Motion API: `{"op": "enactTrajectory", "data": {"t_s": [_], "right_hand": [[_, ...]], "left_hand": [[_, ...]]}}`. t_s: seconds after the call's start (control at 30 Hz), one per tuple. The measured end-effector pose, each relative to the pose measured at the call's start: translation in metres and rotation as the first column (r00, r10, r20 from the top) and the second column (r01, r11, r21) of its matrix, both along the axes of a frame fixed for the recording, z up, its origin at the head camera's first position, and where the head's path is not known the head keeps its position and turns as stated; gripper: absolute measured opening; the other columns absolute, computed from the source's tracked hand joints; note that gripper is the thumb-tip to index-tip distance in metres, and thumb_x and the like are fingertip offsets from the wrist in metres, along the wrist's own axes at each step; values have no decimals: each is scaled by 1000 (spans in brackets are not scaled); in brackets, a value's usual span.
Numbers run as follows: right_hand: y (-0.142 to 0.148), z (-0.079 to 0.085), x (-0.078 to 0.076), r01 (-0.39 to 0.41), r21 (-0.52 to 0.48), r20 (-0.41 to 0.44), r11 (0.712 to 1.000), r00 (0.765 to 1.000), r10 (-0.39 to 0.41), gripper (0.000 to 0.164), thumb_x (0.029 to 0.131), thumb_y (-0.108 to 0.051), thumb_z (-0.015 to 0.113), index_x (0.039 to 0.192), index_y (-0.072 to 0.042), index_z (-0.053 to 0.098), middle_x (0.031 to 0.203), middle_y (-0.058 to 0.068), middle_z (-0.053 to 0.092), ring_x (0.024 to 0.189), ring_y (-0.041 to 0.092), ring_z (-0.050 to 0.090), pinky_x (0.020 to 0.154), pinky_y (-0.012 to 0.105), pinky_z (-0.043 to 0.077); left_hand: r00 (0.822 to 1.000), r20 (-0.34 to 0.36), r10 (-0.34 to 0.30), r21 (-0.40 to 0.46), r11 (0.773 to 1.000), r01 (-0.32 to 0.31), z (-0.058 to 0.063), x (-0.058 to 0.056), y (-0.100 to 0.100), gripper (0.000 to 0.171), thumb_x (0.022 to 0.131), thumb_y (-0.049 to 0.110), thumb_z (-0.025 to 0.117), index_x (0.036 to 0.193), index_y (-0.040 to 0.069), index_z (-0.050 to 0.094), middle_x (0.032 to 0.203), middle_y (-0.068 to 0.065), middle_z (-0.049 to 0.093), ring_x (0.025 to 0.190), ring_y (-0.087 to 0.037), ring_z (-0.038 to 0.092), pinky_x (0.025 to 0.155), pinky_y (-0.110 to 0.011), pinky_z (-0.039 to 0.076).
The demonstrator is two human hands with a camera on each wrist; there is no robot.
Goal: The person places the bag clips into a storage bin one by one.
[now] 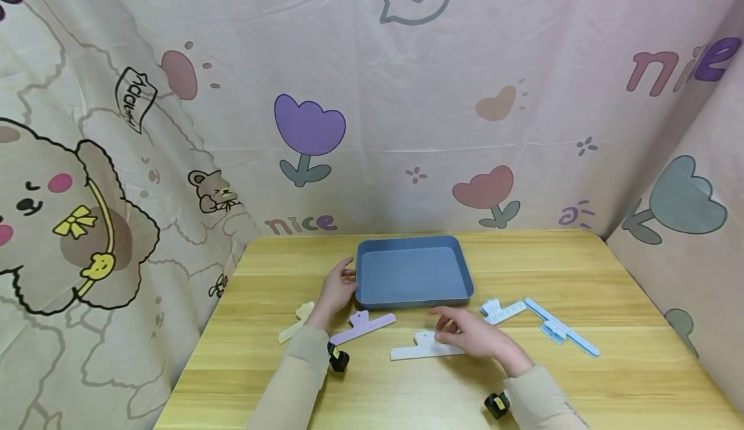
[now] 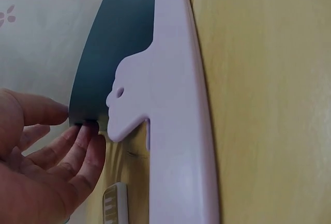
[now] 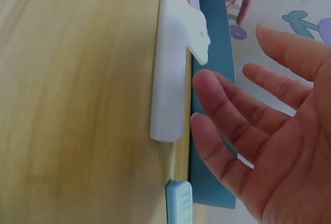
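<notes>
Two bare hands at a shallow tray and five long clips on a wooden counter (image 1: 325,404). The blue-grey tray (image 1: 413,274) lies just to the right of the left fingers and ahead of the right ones. The left hand (image 1: 334,293) has its fingers parted and loosely bent, the tips touching the tray's left end, with no pinch visible; the right hand (image 1: 473,333) hangs above one end of the white clip (image 1: 409,354), its fingers spread and nothing between them. Behind the left fingers, to either side of the wrist, lie the lilac clip (image 1: 372,324) and the yellow clip (image 1: 290,332); to the right of the right fingers lie the nearer blue clip (image 1: 506,312) and the farther blue clip (image 1: 572,335), their ends almost meeting. Judged from this layout, the work is at an early stage: the tray is in place, its floor bare, while all five clips lie outside it and neither hand holds one. Only the head view shows the tray's interior and the whole spread of clips. The left wrist view adds the contact of the left fingertips at the tray's corner and the small hole in the lilac clip's handle; the right wrist view adds the right palm and the strip of counter between white clip and tray.
</notes>
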State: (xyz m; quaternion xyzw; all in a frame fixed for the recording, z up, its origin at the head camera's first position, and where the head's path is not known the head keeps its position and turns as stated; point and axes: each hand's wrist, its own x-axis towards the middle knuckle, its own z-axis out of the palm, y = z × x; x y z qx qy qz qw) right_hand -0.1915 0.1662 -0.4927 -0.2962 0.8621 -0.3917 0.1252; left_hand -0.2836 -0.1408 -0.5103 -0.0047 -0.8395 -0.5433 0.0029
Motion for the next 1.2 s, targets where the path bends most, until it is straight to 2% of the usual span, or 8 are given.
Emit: {"op": "enactTrajectory", "data": {"t_s": [0.13,0.37,0.6,0.83,0.93,1.07,1.2], "right_hand": [[-3,-2,0,-25,-9,8,1000,1000,25,42,87,-13,60,126,-1,49,93,4,59,74,12,57,65,25,48],[-6,-4,0,-30,21,9,999,1000,30,38,86,-10,61,122,-2,53,87,-1,58,71,9,55,61,24,47],[-10,-4,2,-20,40,21,999,1000,19,36,85,-11,62,120,-3,55,83,-3,56,69,9,53,59,24,46],[-12,-8,-1,16,40,-28,999,999,-14,39,84,-10,63,121,-2,55,88,0,57,68,11,51,60,24,44],[-12,-10,-3,19,50,-24,999,1000,-18,39,84,-11,63,122,-3,55,92,1,59,70,11,52,61,24,44],[-12,-12,-3,20,47,4,999,1000,-20,37,84,-10,62,120,-4,57,91,0,59,72,11,54,62,25,46],[-13,-12,-1,-2,63,-18,998,1000,3,32,83,-8,63,115,-5,60,86,-3,59,73,8,53,64,25,46]], "left_hand": [[1000,9,-8,39,999,8,0,0,-1,62,78,-11,57,136,5,40,114,-21,55,93,-29,58,75,-34,50],[998,64,-30,133,991,22,-3,-1,-6,60,72,-13,56,129,-1,47,111,-23,54,89,-30,59,63,-31,52],[990,119,-75,209,977,48,-5,0,-10,57,74,-14,54,129,-2,47,110,-23,55,71,-24,59,56,-32,51],[983,164,-81,261,965,36,-1,3,-9,55,78,-14,52,131,0,45,114,-23,51,72,-25,57,56,-32,51],[982,167,-83,273,961,34,-1,3,-9,54,79,-14,51,131,0,45,115,-23,51,74,-25,57,57,-33,50],[983,165,-82,285,958,32,-3,3,-9,54,80,-14,51,131,0,45,115,-23,51,75,-24,57,56,-32,50],[982,175,-68,308,951,11,-5,3,-9,53,79,-14,51,130,1,46,114,-23,52,75,-25,57,56,-31,50]]}}
